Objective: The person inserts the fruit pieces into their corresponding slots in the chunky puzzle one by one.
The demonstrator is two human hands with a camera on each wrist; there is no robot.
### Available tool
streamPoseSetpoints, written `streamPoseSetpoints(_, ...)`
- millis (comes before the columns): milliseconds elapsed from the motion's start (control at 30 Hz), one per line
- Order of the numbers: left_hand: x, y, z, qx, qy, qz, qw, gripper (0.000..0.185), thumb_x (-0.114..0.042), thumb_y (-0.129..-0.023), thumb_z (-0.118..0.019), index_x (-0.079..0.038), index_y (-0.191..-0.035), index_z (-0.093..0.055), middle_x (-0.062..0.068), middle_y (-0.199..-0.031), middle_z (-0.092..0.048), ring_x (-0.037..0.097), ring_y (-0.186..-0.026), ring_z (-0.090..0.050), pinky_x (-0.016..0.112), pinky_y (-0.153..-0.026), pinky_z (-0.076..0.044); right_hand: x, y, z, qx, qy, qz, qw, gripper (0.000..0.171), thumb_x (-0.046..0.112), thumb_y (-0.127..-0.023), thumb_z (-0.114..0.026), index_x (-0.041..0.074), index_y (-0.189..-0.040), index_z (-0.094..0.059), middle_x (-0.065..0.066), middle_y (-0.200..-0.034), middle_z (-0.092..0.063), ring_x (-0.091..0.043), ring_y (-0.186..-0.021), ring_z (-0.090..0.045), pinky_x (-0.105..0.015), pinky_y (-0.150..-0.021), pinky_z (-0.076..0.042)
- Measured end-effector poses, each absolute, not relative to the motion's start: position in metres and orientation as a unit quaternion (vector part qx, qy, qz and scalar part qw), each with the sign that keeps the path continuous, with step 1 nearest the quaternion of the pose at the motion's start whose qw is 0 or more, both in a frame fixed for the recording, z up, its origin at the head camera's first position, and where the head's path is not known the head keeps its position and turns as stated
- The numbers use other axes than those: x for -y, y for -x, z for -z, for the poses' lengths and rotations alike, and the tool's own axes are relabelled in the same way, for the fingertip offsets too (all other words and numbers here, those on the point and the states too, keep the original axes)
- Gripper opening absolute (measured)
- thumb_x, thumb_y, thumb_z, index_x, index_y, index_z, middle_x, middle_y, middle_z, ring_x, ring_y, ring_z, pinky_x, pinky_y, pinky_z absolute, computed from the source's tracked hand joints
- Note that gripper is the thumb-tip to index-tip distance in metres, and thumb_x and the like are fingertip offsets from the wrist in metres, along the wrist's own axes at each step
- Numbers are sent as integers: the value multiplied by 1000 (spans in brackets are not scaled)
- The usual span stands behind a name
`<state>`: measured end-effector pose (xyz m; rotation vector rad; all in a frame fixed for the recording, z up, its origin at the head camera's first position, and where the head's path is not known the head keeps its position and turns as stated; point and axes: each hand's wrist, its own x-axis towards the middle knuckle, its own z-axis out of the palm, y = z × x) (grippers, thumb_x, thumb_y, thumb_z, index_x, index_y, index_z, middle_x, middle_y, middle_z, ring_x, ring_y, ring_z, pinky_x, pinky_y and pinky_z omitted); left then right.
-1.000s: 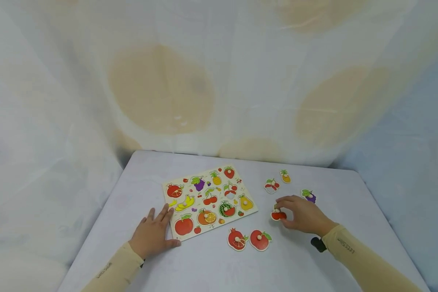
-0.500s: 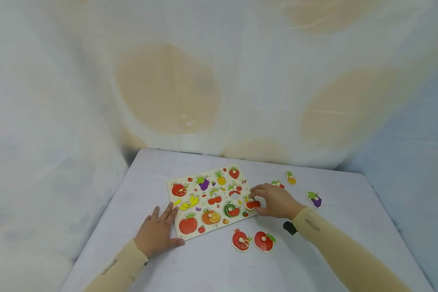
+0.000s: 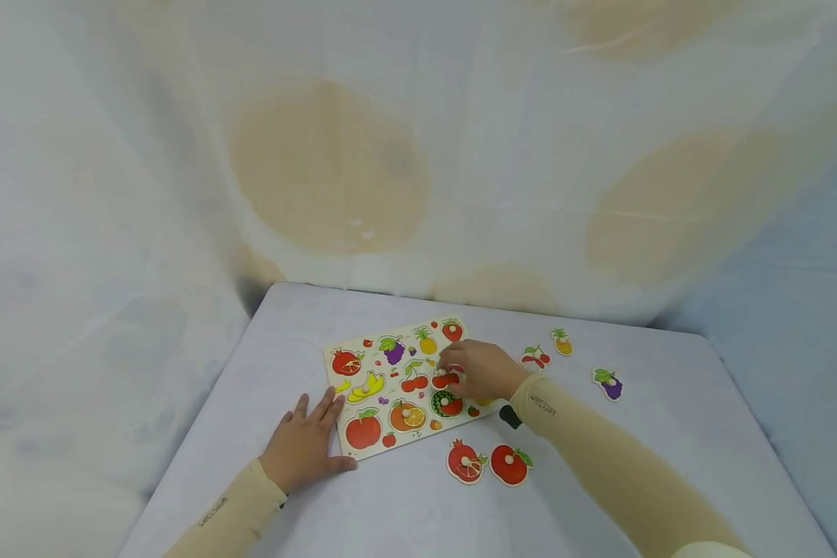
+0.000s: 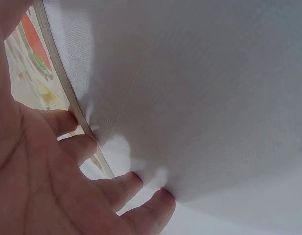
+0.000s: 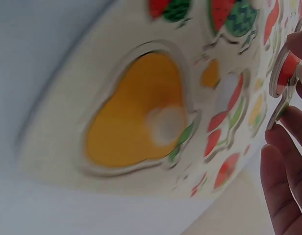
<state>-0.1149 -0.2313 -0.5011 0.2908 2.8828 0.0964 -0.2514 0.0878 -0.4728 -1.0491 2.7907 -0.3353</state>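
Right hand (image 3: 480, 370) covers part of puzzle board (image 3: 363, 364) in head view; the red piece (image 3: 448, 379) it pinches is mostly hidden, fruit type can't be told. Right wrist view: pear piece (image 5: 141, 112) blurred, red piece (image 5: 284, 73) cut by edge. Left wrist view: board mostly behind left hand (image 4: 38, 186).

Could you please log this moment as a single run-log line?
left hand: flat, touching board edge | right hand: holds red piece over board | loose pieces on table: visible
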Motion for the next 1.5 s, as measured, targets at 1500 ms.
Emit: streamPoseSetpoints(1500,229,112,495,-988,-101,-21,117,109,-72,-72,-72,-11,-155,-37,12,-161,-28,57,-136,-31,68,-102,-36,-36,263,493,-908,399,92,92,38,34,-86,-80,21,-120,-71,0,-133,-63,-19,-122,-57,-34,-97,-50)
